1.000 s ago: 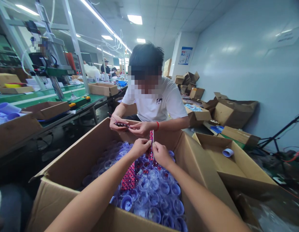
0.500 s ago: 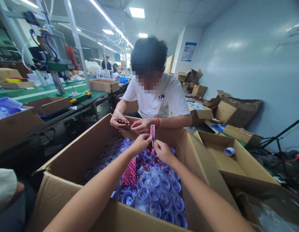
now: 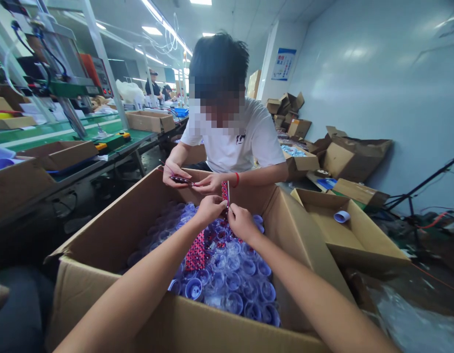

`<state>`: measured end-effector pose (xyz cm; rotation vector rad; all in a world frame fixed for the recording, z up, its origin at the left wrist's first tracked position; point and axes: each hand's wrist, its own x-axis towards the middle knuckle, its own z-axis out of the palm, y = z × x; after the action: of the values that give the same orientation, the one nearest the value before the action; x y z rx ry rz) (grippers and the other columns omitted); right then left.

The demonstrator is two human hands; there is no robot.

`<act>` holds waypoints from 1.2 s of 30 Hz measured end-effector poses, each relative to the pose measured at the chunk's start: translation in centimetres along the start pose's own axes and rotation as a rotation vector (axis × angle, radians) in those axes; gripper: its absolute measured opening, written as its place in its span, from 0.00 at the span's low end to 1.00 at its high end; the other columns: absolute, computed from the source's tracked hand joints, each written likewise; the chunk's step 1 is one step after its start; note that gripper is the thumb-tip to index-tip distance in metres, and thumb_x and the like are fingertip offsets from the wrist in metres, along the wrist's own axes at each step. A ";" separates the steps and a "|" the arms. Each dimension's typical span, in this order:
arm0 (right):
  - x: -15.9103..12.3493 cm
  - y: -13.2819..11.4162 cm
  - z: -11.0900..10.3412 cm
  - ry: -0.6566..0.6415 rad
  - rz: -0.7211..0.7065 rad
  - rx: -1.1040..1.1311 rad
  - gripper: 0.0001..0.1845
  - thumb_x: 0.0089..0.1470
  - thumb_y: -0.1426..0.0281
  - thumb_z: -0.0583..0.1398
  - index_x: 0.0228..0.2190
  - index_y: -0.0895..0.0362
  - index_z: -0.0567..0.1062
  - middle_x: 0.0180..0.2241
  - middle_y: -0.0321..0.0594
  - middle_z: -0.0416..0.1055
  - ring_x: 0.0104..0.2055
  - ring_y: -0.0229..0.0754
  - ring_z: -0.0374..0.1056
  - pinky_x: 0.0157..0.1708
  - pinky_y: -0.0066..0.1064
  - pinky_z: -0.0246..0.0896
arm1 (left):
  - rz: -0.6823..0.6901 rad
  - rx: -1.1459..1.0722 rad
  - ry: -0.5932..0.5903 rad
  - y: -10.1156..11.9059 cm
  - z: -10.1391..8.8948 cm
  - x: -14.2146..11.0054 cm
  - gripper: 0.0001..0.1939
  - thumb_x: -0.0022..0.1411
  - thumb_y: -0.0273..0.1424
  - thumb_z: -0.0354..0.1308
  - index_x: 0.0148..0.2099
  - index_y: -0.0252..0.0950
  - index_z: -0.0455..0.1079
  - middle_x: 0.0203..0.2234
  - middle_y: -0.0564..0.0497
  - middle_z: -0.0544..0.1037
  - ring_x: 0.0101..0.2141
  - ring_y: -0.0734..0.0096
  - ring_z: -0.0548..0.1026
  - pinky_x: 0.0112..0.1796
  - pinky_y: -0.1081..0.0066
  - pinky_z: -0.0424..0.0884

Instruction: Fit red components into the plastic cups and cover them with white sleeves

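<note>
My left hand (image 3: 211, 208) pinches the lower part of a narrow pink-and-black dotted panel (image 3: 225, 190), which stands on end with a pale edge. Against the panel's other side, my right hand (image 3: 243, 223) has its thumb and fingers pressed together; what lies in them is hidden. Both hands are above a big open cardboard box (image 3: 89, 289). Many purple cups (image 3: 193, 288) fill it, some with clear plastic over them. On the cups lies another pink-and-black dotted sheet (image 3: 196, 252), along with small red-and-dark pieces (image 3: 221, 235).
Across the box a co-worker (image 3: 227, 152) holds a dark strip (image 3: 179, 180) with thin wires. At right, a shallow carton (image 3: 307, 208) holds one purple cup (image 3: 342, 216). A green workbench (image 3: 32, 137) with a press machine (image 3: 65, 63) runs along the left. Cartons (image 3: 355, 152) pile up behind.
The view has shifted slightly, so the scene sits higher and further left. My right hand has come closer to my left at the panel's lower part. The panel remains held upright.
</note>
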<state>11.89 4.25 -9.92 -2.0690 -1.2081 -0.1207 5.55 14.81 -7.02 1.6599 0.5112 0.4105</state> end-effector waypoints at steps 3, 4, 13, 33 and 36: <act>0.1 0.2 -0.1 -0.018 -0.008 0.072 0.10 0.52 0.71 0.47 0.19 0.54 0.55 0.18 0.33 0.58 0.22 0.35 0.53 0.25 0.28 0.42 | 0.056 0.006 0.006 -0.2 -0.1 0.1 0.09 0.52 0.26 0.54 0.21 0.32 0.63 0.12 0.57 0.64 0.16 0.79 0.65 0.21 0.77 0.66; 0.2 0.3 -0.2 -0.018 -0.015 0.102 0.11 0.52 0.70 0.47 0.19 0.54 0.55 0.17 0.33 0.57 0.22 0.35 0.53 0.25 0.28 0.42 | 0.082 0.021 0.014 -0.2 -0.2 0.2 0.08 0.51 0.26 0.54 0.21 0.32 0.63 0.12 0.58 0.64 0.16 0.79 0.65 0.21 0.77 0.65; 0.3 1.1 -0.3 -0.043 0.065 0.319 0.12 0.47 0.63 0.50 0.18 0.55 0.59 0.16 0.31 0.57 0.22 0.33 0.52 0.24 0.26 0.45 | 0.180 0.129 -0.021 -0.5 -0.5 0.7 0.06 0.49 0.29 0.56 0.24 0.32 0.67 0.16 0.55 0.68 0.19 0.78 0.67 0.22 0.77 0.64; 0.8 -0.2 -1.0 0.120 0.403 0.996 0.11 0.41 0.62 0.56 0.18 0.56 0.63 0.16 0.28 0.55 0.20 0.32 0.51 0.21 0.25 0.46 | 0.102 0.061 -0.125 1.0 -0.8 -0.8 0.29 0.38 0.49 0.63 0.36 0.31 0.70 0.25 0.50 0.73 0.27 0.69 0.71 0.28 0.70 0.70; 0.7 -1.2 -1.2 0.183 0.568 1.178 0.07 0.42 0.67 0.57 0.19 0.56 0.65 0.16 0.28 0.59 0.19 0.32 0.54 0.20 0.24 0.48 | 0.130 0.145 -0.141 1.3 -1.0 -0.8 0.31 0.38 0.53 0.62 0.38 0.32 0.71 0.29 0.48 0.76 0.32 0.62 0.74 0.32 0.66 0.72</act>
<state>11.63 4.39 -8.13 -1.2027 -0.3317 0.5347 4.48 15.07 -5.56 1.8539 0.3358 0.3539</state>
